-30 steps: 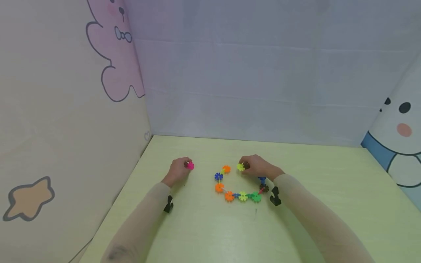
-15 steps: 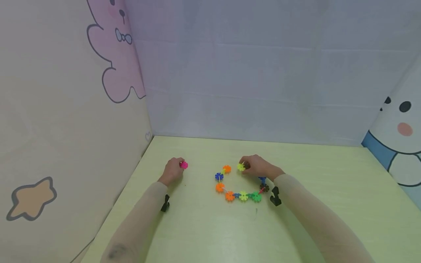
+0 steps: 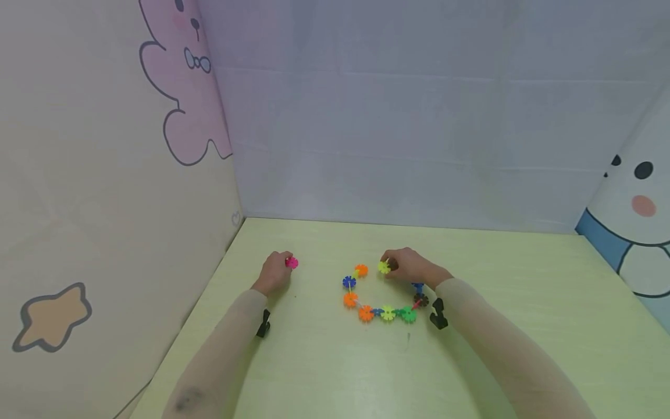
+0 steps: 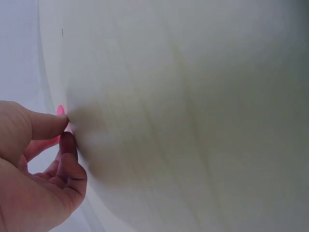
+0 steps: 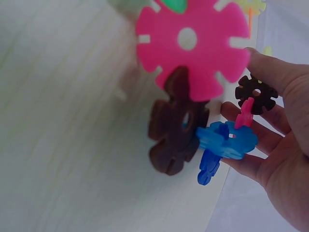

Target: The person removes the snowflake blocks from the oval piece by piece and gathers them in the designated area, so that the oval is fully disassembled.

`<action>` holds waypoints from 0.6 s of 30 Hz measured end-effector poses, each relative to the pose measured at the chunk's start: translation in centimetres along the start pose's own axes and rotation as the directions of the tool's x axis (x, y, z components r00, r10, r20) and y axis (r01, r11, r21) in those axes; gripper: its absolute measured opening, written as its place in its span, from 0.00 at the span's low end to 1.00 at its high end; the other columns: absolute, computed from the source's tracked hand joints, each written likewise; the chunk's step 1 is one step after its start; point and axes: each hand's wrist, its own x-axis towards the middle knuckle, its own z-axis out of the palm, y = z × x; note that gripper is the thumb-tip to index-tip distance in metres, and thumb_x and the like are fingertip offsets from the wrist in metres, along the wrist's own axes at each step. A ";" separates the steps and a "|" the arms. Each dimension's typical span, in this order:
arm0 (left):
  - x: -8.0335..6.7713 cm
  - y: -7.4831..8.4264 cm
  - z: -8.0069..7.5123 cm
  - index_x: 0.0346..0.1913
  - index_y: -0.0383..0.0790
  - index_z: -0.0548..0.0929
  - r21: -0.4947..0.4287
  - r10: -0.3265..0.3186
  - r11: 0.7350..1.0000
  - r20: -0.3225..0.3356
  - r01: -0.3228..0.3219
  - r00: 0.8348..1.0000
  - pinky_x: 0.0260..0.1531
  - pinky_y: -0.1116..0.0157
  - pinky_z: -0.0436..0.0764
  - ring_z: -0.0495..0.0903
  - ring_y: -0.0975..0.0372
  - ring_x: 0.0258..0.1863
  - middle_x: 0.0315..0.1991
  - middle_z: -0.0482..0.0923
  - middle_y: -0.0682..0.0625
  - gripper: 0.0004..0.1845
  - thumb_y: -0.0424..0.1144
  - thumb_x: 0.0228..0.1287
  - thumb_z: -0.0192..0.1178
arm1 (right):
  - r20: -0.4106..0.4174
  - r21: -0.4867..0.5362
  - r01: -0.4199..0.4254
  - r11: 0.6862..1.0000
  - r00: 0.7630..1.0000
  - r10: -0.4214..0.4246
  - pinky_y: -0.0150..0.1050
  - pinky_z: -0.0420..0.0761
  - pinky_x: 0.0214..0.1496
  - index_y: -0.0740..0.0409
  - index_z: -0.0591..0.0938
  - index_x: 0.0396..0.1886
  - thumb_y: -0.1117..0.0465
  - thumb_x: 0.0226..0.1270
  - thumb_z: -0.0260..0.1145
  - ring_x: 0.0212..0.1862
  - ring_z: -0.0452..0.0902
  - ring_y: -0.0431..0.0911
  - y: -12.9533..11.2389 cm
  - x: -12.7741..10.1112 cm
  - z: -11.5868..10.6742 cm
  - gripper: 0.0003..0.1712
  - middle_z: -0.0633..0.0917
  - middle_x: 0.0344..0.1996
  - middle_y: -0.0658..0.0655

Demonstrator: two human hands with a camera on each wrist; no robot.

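A pale green counter [image 3: 335,361] stands in a corner between soft walls: the left wall carries a pink cartoon figure [image 3: 183,87] and an orange star [image 3: 49,317], the back wall is plain lilac, and on the right there is a white cartoon figure with a blue band [image 3: 628,221].

On the counter lies a chain of snowflake discs [image 3: 379,294] joined edge to edge. It bends in an open curve, with orange, blue, yellow-green, green and dark brown discs. The right hand [image 3: 410,266] is at the far end of this chain, and its fingers [image 3: 389,263] are curled around a yellow-green disc [image 3: 384,267] there. In the right wrist view, a big pink disc [image 5: 193,46], a dark brown disc [image 5: 176,128] and a blue disc [image 5: 226,141] stand close to the palm, slotted into each other.

The left hand [image 3: 274,270] rests on the counter well apart from the chain, to its left. Its thumb and forefinger pinch a single pink disc [image 3: 291,262]. In the left wrist view only a small pink edge [image 4: 60,110] shows behind the fingertips [image 4: 53,124].
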 end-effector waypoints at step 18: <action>0.1 5.1 1.2 0.46 0.36 0.80 -0.045 0.083 0.996 -0.010 -0.083 0.997 0.43 0.57 0.75 0.76 0.54 0.41 0.41 0.77 0.44 0.11 0.38 0.65 0.58 | 0.003 -0.020 0.005 1.000 1.000 -0.005 0.45 0.78 0.49 0.57 0.77 0.51 0.60 0.60 0.69 0.45 0.79 0.48 -0.1 0.1 -0.1 0.20 0.83 0.43 0.58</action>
